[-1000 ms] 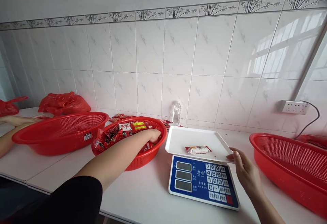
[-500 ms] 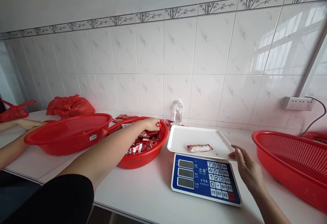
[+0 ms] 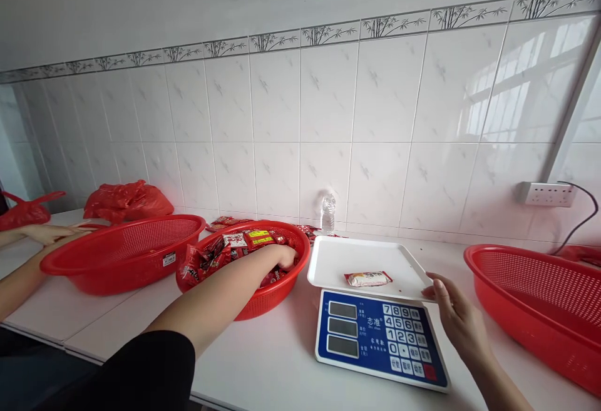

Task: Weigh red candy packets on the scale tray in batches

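My left hand (image 3: 285, 256) reaches down inside a red plastic basket (image 3: 256, 306) heaped with red-wrapped snack packets (image 3: 220, 261). Its fingers curl among the packets at the right side, and whatever they hold is hidden. With thumb on top and fingers along the edge, my right hand (image 3: 453, 301) grips the right front corner of a white tray (image 3: 361, 258). On that tray lies one red-and-white wrapped snack (image 3: 369, 279). Just in front of the tray is the blue keypad panel of a weighing scale (image 3: 375, 336).
Another red basket (image 3: 126, 279) stands at left, near a co-worker's hands (image 3: 49, 234). A third red basket (image 3: 539, 323) is at far right. Behind are a red plastic bag (image 3: 129, 201), a clear bottle (image 3: 328, 214) and a wall socket (image 3: 548, 194).
My left hand has sunk lower into the basket's right side. More packets, one with a yellow label, now show heaped behind my arm. My right hand stays on the tray's corner.
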